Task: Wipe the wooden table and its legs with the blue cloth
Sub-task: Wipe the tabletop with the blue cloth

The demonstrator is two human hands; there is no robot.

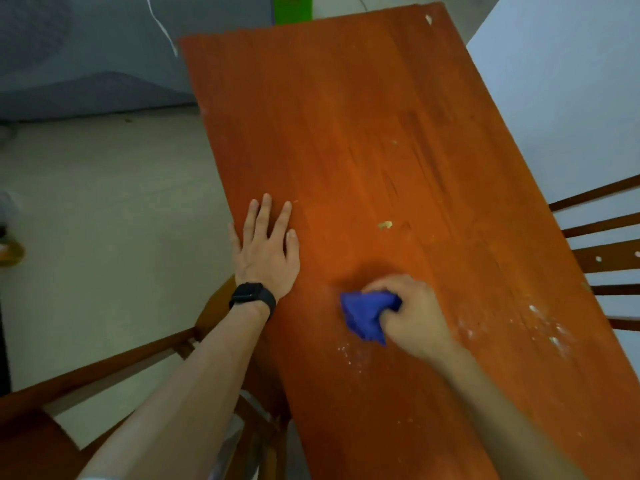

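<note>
My right hand (412, 313) is curled round the blue cloth (367, 315), pressing the wad onto the table (346, 116) toward six o'clock of the top. My left hand (266, 251) lies flat at the nine o'clock edge, fingers spread. The cloth looks soft, light and limp, so I judge a bunched fistful from above holds it best. White specks (550, 327) lie at its three o'clock.

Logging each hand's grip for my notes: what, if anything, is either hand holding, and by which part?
The right hand grips the bunched blue cloth by its right side. The left hand holds nothing; it rests flat on the wooden table.
</note>
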